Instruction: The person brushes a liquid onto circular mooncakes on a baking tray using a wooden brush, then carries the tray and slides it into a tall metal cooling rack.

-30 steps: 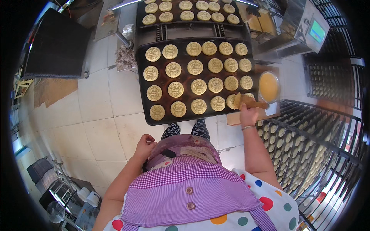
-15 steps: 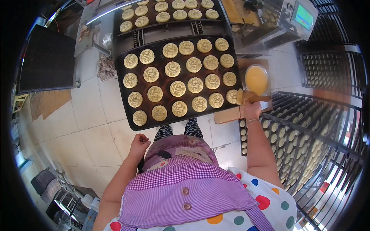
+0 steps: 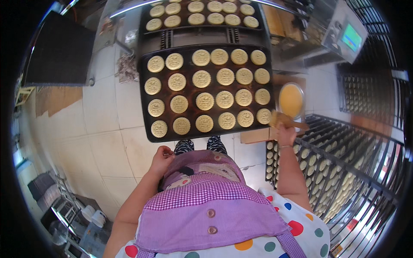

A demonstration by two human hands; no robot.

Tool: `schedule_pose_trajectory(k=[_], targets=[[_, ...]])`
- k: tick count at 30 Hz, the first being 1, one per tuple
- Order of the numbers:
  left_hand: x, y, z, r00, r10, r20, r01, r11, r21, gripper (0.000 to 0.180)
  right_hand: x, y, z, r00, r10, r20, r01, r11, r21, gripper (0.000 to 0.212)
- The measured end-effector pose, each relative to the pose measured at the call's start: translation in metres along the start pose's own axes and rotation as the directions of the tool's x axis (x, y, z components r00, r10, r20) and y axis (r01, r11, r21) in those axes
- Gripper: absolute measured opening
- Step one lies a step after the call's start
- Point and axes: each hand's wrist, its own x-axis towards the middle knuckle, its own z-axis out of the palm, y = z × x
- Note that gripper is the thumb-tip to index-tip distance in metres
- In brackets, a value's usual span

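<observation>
Head view. The right forearm extends forward from the lower edge with its elbow slightly bent. The right hand (image 3: 286, 134) is at the right-hand end of the front tray (image 3: 191, 112), fingers clamped on the handle of a brush (image 3: 282, 120). The bristles point left from the fingers, at the tray's near right corner; contact with the tray cannot be confirmed. The handle's free end projects to the right of the fingers.

The left arm is bent. The left hand (image 3: 162, 159) is just in front of the apron (image 3: 211, 193), below the tray's near left side, fingers curled; whether the fingertips meet the thumb cannot be told.

Count: one brush; one bowl (image 3: 303, 103) containing yellow liquid (image 3: 291, 99), just beyond the right fingers; twenty-four round stamped cakes (image 3: 204, 101) on the front tray, four rows of six, left of the right fingers. The rear tray (image 3: 184, 20), farther ahead and cut by the upper edge, shows two full rows of six.

Surface and room: pale tiled floor (image 3: 112, 146), left of the left fingers; brown cardboard (image 3: 254, 136) below the bowl; a metal machine with one green screen (image 3: 352, 37), ahead and right; a black rack (image 3: 335, 129) of loaded trays, right of the right fingers.
</observation>
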Motion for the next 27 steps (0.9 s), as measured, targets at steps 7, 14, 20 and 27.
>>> schedule_pose_trajectory(k=[7, 14, 20, 27], targets=[[-0.01, -0.016, -0.035, 0.994, -0.057, -0.093, 0.05, 0.996, -0.068, 0.032, -0.099, -0.093, 0.138, 0.891, -0.193, 0.411, 0.322, 0.907, -0.272, 0.044], [-0.018, -0.044, -0.074, 0.977, -0.068, -0.203, 0.022, 0.974, -0.224, 0.032, -0.21, -0.215, 0.311, 0.332, -0.323, 0.886, 0.715, 0.699, -0.013, 0.031], [-0.033, -0.075, -0.101, 0.934, -0.199, -0.298, 0.093, 0.937, -0.336, 0.034, -0.207, -0.247, 0.347, 0.28, -0.262, 0.923, 0.807, 0.585, -0.079, 0.028], [-0.035, -0.106, -0.107, 0.914, -0.221, -0.34, 0.081, 0.921, -0.381, 0.035, -0.139, -0.297, 0.391, 0.357, -0.394, 0.847, 0.877, 0.452, -0.16, 0.027]])
